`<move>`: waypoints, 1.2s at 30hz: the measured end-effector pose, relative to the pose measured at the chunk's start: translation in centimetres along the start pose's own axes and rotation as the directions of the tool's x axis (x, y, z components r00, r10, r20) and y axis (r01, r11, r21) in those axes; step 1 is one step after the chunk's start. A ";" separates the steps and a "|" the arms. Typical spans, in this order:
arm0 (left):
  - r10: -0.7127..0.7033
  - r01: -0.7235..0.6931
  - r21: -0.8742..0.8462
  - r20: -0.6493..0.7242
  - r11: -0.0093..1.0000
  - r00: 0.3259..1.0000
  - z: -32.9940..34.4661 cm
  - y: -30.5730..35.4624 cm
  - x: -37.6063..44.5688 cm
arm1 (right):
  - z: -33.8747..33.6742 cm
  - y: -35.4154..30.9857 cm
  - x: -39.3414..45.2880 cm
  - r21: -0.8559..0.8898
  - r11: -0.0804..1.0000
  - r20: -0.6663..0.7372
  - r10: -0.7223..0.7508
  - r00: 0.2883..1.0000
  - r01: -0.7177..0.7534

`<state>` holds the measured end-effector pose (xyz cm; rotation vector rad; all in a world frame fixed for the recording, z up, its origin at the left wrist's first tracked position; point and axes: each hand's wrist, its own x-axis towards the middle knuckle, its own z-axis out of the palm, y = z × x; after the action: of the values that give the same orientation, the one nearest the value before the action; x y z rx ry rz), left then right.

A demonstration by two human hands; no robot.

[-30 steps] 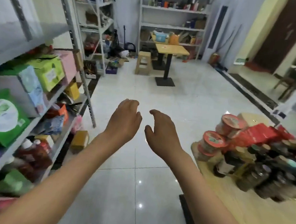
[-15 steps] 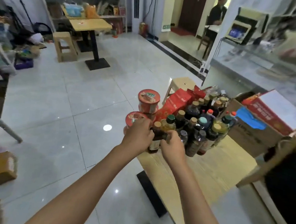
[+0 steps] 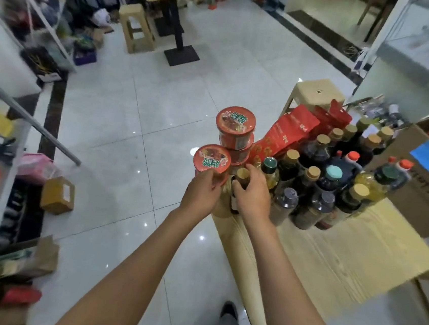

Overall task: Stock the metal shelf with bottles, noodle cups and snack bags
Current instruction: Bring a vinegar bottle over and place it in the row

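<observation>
Pickup underway: left hand (image 3: pixel 201 191) grips a red foil-lidded noodle cup (image 3: pixel 211 162), right hand (image 3: pixel 251 192) wraps a dark cork-capped bottle (image 3: pixel 240 181) on the wooden counter (image 3: pixel 330 259); next, carry both to the shelf

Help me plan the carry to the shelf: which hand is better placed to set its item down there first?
Left, probably. The left hand grips a noodle cup lifted off the wooden table, and the metal shelf stands on that side. The right hand is wrapped round a cork-capped bottle among the others, farther from it.
</observation>
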<state>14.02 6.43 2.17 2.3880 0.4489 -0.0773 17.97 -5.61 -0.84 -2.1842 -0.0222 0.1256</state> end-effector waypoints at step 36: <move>-0.172 0.041 -0.450 -0.255 0.892 0.952 -17.1 -21.3 -13.8 | 13.3 -24.6 -13.6 0.693 0.718 0.209 -0.110 0.972 -0.068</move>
<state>-7.27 28.33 4.08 1.9267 0.6601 0.3005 3.84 18.56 12.72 -1.3895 -0.1176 0.3277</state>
